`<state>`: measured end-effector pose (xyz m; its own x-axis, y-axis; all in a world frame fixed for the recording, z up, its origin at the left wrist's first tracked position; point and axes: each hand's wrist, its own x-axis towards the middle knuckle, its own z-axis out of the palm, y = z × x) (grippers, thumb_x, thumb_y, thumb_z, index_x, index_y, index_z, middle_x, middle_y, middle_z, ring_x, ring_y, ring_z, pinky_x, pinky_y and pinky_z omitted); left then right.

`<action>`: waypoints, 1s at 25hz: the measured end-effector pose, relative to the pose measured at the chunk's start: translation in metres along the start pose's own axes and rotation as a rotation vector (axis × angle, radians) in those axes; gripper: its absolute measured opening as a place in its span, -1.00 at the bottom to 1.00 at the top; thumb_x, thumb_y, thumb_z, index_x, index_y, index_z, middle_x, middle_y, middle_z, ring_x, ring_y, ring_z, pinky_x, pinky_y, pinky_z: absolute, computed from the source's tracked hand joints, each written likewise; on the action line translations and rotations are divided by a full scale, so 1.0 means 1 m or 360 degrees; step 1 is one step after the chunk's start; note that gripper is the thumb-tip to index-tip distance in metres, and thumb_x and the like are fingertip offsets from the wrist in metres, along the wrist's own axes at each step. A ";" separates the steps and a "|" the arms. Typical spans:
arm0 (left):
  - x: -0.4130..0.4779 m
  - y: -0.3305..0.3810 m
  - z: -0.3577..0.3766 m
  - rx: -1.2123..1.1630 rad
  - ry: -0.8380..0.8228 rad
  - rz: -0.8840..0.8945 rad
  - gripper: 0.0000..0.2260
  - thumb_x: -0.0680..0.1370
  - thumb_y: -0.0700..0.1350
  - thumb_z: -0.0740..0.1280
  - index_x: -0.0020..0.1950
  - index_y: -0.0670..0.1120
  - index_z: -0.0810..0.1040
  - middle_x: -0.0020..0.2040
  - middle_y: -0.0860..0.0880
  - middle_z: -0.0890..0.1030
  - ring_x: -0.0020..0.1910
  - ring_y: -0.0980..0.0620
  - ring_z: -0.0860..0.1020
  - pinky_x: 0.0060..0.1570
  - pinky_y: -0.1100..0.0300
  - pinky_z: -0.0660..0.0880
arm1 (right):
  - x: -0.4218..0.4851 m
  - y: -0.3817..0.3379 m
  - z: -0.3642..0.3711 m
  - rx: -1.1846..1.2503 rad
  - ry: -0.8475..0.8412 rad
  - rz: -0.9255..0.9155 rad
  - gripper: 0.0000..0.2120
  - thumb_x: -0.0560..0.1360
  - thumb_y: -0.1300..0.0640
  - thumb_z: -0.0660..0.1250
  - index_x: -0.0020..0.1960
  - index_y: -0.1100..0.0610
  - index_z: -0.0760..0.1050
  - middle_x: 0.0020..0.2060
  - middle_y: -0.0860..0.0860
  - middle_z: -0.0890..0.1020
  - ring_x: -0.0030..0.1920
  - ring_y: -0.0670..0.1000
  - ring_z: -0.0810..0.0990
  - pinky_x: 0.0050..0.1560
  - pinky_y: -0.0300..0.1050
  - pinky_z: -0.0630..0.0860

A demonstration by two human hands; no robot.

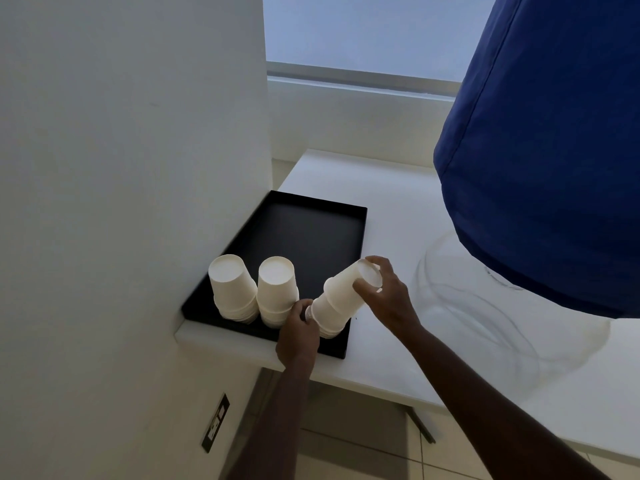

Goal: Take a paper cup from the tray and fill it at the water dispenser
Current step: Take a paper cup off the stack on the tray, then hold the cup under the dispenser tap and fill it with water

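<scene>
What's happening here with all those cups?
A person is separating one paper cup from a stack. The right hand grips the top cup, tilted and partly pulled off, while the left hand steadies the stack below, at the black tray's near edge. Two more upside-down stacks stand on the tray. No cup is free yet, so nothing has been filled.

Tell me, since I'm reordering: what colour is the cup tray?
Black, a plain matte tray, seen from the head view.
</scene>
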<state>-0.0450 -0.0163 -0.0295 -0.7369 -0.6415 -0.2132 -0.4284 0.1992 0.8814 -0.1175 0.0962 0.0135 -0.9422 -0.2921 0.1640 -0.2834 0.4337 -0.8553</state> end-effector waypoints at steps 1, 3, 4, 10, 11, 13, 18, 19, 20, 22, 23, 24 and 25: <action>0.000 -0.001 0.000 0.0014 -0.0003 0.0004 -0.75 0.59 -0.25 0.19 0.24 -0.08 0.49 0.25 -0.17 0.57 0.20 -0.22 0.50 0.14 -0.04 0.47 | -0.001 0.000 -0.003 -0.0026 -0.0021 -0.0020 -0.57 0.42 0.17 0.34 0.24 0.10 0.29 0.15 0.17 0.47 0.00 0.06 0.41 -0.07 -0.11 0.39; 0.000 -0.003 0.002 0.0096 -0.0015 0.0029 -0.76 0.58 -0.28 0.19 0.22 -0.14 0.50 0.22 -0.19 0.58 0.18 -0.22 0.51 0.14 -0.03 0.48 | -0.006 -0.001 -0.008 -0.0056 -0.0005 -0.0094 -0.54 0.41 0.17 0.37 0.24 0.11 0.27 0.15 0.15 0.47 0.01 0.04 0.41 -0.11 -0.17 0.41; -0.002 -0.004 0.003 0.0153 -0.0024 0.0041 -0.77 0.58 -0.30 0.18 0.20 -0.18 0.51 0.20 -0.21 0.59 0.18 -0.21 0.51 0.14 -0.04 0.48 | -0.010 -0.002 -0.009 -0.0055 0.0037 -0.0126 -0.53 0.40 0.17 0.38 0.23 0.11 0.27 0.14 0.13 0.47 0.00 0.03 0.42 -0.15 -0.25 0.42; -0.012 -0.001 0.012 0.0353 0.0011 0.0014 -0.76 0.58 -0.28 0.18 0.24 -0.25 0.43 0.27 -0.24 0.47 0.24 -0.26 0.46 0.24 -0.15 0.44 | -0.044 0.000 -0.021 -0.0039 0.0297 -0.0174 -0.48 0.36 0.14 0.44 0.20 0.12 0.24 0.08 0.03 0.44 -0.03 0.00 0.48 -0.36 -0.47 0.49; -0.017 0.004 0.013 0.0302 0.0084 -0.0003 -0.74 0.59 -0.26 0.17 0.28 -0.25 0.41 0.29 -0.25 0.46 0.25 -0.26 0.46 0.24 -0.16 0.43 | -0.052 0.000 -0.022 -0.0018 0.0332 -0.0157 -0.47 0.36 0.14 0.44 0.20 0.12 0.23 0.08 0.01 0.42 -0.01 -0.01 0.48 -0.37 -0.51 0.49; -0.029 0.014 0.014 0.0153 0.0402 0.0046 -0.72 0.61 -0.26 0.13 0.30 -0.25 0.41 0.27 -0.28 0.48 0.23 -0.26 0.47 0.21 -0.16 0.44 | -0.069 0.003 -0.022 0.0030 0.0386 -0.0104 -0.46 0.35 0.15 0.45 0.20 0.14 0.22 0.12 0.04 0.41 0.02 -0.02 0.48 -0.32 -0.51 0.50; -0.068 0.032 0.020 -0.0387 0.0399 0.0796 -0.83 0.60 -0.25 0.19 0.03 -0.29 0.55 -0.01 -0.21 0.61 -0.12 0.06 0.53 -0.11 0.38 0.50 | -0.110 0.011 -0.030 0.0153 0.0378 0.0137 -0.46 0.36 0.18 0.45 0.18 0.15 0.20 0.18 0.17 0.41 0.02 0.01 0.47 -0.31 -0.50 0.50; -0.074 0.034 0.021 -0.0340 0.0238 0.0855 -0.88 0.58 -0.28 0.24 0.01 -0.27 0.56 -0.04 -0.15 0.61 -0.16 0.17 0.51 -0.17 0.50 0.45 | -0.116 0.013 -0.033 0.0140 0.0346 0.0188 -0.46 0.36 0.17 0.45 0.18 0.14 0.19 0.18 0.16 0.41 0.02 0.00 0.47 -0.31 -0.49 0.49; -0.080 0.035 0.023 -0.0264 0.0122 0.0921 -0.90 0.56 -0.31 0.27 0.00 -0.27 0.56 -0.07 -0.14 0.62 -0.17 0.23 0.50 -0.19 0.53 0.42 | -0.122 0.016 -0.039 0.0115 0.0299 0.0234 -0.45 0.36 0.16 0.45 0.19 0.14 0.19 0.17 0.16 0.41 0.02 0.00 0.46 -0.28 -0.47 0.47; -0.089 0.034 0.024 -0.0113 -0.0064 0.1081 -0.93 0.52 -0.35 0.32 -0.05 -0.29 0.59 -0.11 -0.18 0.66 -0.19 0.13 0.53 -0.15 0.44 0.43 | -0.131 0.022 -0.050 0.0101 0.0132 0.0342 -0.43 0.36 0.11 0.45 0.22 0.14 0.19 0.14 0.12 0.44 0.00 -0.01 0.46 -0.26 -0.43 0.45; -0.094 0.033 0.024 -0.0038 -0.0167 0.1178 -0.95 0.50 -0.35 0.35 -0.08 -0.29 0.60 -0.13 -0.20 0.68 -0.18 0.04 0.57 -0.12 0.35 0.47 | -0.135 0.024 -0.055 0.0125 0.0030 0.0409 -0.40 0.36 0.09 0.45 0.25 0.13 0.19 0.10 0.09 0.45 -0.02 -0.01 0.47 -0.27 -0.42 0.45; -0.100 0.031 0.024 0.0046 -0.0291 0.1280 -0.96 0.48 -0.33 0.37 -0.11 -0.29 0.62 -0.15 -0.20 0.69 -0.17 -0.05 0.60 -0.09 0.22 0.50 | -0.139 0.027 -0.061 0.0169 -0.0055 0.0475 -0.38 0.35 0.08 0.45 0.27 0.13 0.18 0.07 0.06 0.45 -0.02 0.00 0.48 -0.28 -0.40 0.45; -0.106 0.029 0.025 0.0147 -0.0423 0.1366 -0.93 0.47 -0.28 0.36 -0.14 -0.27 0.63 -0.17 -0.20 0.70 -0.16 -0.11 0.61 -0.07 0.12 0.50 | -0.143 0.030 -0.065 0.0228 -0.0111 0.0535 -0.37 0.35 0.10 0.46 0.28 0.13 0.19 0.05 0.05 0.46 -0.01 0.02 0.49 -0.26 -0.37 0.45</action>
<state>0.0077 0.0763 0.0083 -0.9142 -0.0550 0.4016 0.2924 0.5966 0.7474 -0.0028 0.2066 -0.0034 -0.9625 -0.2133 -0.1677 0.0725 0.3931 -0.9166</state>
